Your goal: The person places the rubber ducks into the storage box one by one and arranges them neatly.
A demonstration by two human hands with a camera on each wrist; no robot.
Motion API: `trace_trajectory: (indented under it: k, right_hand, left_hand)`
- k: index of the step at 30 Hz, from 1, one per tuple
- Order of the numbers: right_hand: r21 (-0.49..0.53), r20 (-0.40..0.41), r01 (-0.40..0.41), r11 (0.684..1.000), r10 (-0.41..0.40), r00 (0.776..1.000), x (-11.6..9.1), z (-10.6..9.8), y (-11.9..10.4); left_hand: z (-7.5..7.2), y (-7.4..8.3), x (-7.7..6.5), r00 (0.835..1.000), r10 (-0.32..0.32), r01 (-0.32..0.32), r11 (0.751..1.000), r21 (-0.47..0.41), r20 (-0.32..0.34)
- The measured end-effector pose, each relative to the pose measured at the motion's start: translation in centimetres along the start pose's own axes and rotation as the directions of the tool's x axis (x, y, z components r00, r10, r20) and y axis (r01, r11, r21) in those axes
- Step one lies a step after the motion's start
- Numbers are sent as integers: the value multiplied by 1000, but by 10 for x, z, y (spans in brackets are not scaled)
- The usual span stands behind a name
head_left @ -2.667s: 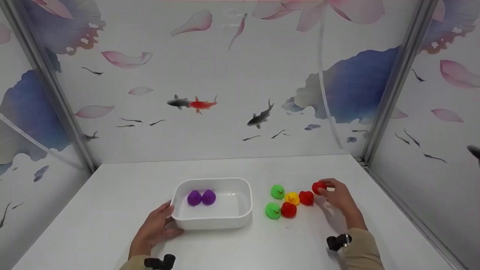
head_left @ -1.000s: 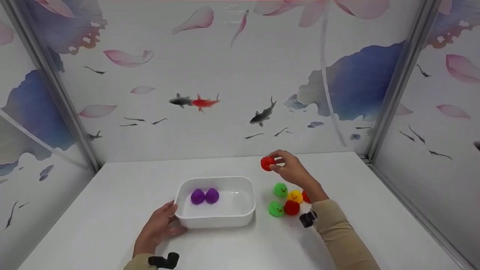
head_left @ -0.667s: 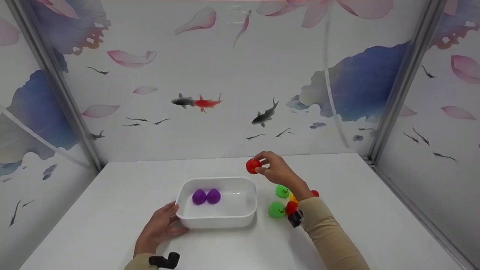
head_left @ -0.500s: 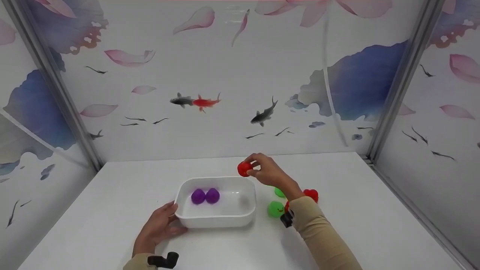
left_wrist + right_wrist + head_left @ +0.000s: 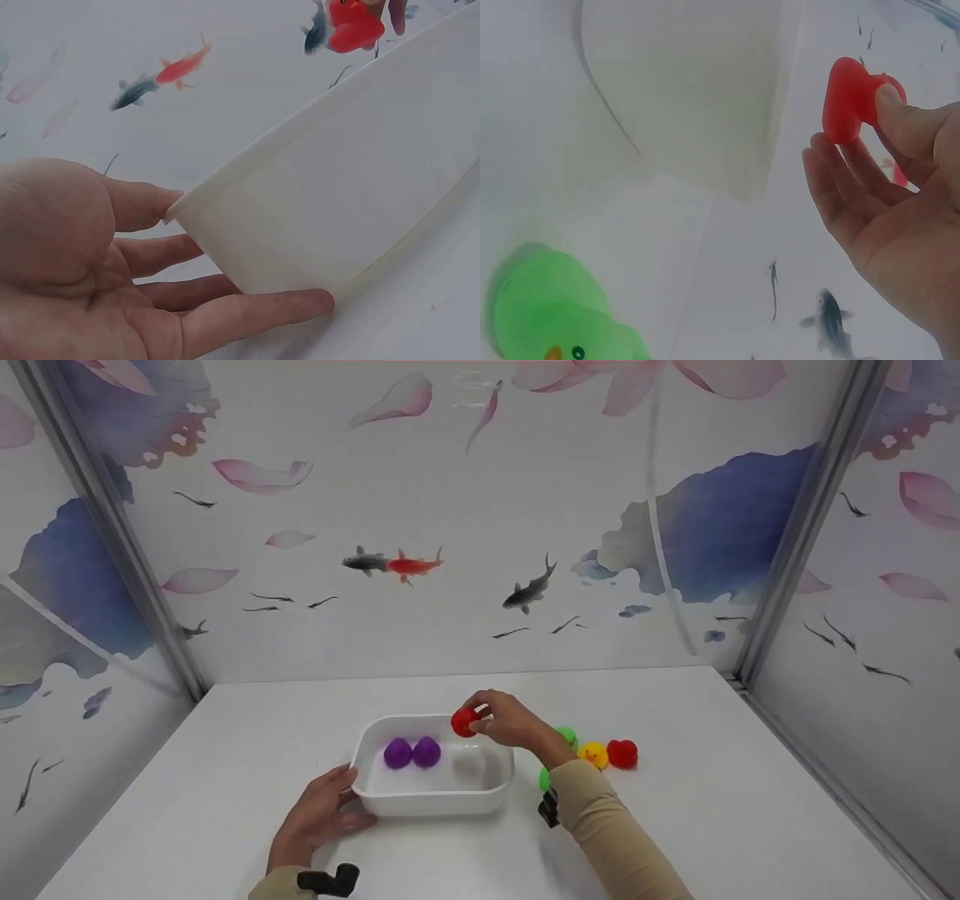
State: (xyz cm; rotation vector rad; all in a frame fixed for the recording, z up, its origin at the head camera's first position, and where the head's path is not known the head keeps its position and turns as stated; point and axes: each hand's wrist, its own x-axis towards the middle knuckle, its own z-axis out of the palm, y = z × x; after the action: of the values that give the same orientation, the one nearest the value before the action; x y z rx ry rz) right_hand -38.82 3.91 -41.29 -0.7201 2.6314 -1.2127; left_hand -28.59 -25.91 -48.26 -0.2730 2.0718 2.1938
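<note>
A red rubber duck [image 5: 463,722] is pinched between the thumb and fingers of my right hand [image 5: 510,721], held over the right half of a white rectangular tub [image 5: 435,806]. The right wrist view shows the thumb pressed on the duck [image 5: 845,101], other fingers below it. Two purple round toys [image 5: 397,752] sit side by side on the tub's floor, towards its left. My left hand [image 5: 319,814] holds the tub's near left corner. In the left wrist view, one finger reaches the rim of the tub [image 5: 315,165] and the thumb lies low along its side wall.
Right of the tub, behind my right forearm, lie a yellow duck [image 5: 593,754], a red duck [image 5: 622,754] and two partly covered green ducks [image 5: 568,737]. White panels printed with fish and petals [image 5: 465,622] enclose the white table [image 5: 720,825] at the back and sides.
My right hand picked up the red duck at the far right, carried it left past the other ducks, and lowered it over the tub. The left hand stayed at the tub's corner.
</note>
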Motion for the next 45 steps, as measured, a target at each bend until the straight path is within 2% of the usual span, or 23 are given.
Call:
trace_trajectory:
  k: [5, 13, 27, 34, 39, 41, 45]
  right_hand:
    - [23, 26, -1, 1000, 0, 1000, 7, 8, 4]
    - [5, 51, -53, 999, 52, 997, 11, 22, 9]
    - [-29, -18, -129, 991, 129, 992, 18, 45, 11]
    - [-131, -59, -168, 977, 162, 985, 21, 51, 12]
    - [-155, -84, -204, 967, 193, 978, 23, 56, 13]
    - [-145, -86, -204, 968, 193, 977, 23, 57, 13]
    - [-151, -69, -138, 979, 129, 989, 22, 55, 11]
  left_hand:
    - [0, 0, 1, 1000, 4, -4, 1000, -5, -1]
    - [0, -1, 1, 1000, 9, -9, 999, -41, 6]
    - [1, -1, -1, 1000, -1, 1, 998, -57, 1]
    - [1, -1, 3, 1000, 11, -11, 999, -45, 7]
    - [1, -2, 3, 1000, 15, -15, 999, -38, 10]
    - [1, -2, 3, 1000, 14, -14, 999, -37, 6]
    - [1, -2, 2, 1000, 3, -3, 999, -49, -5]
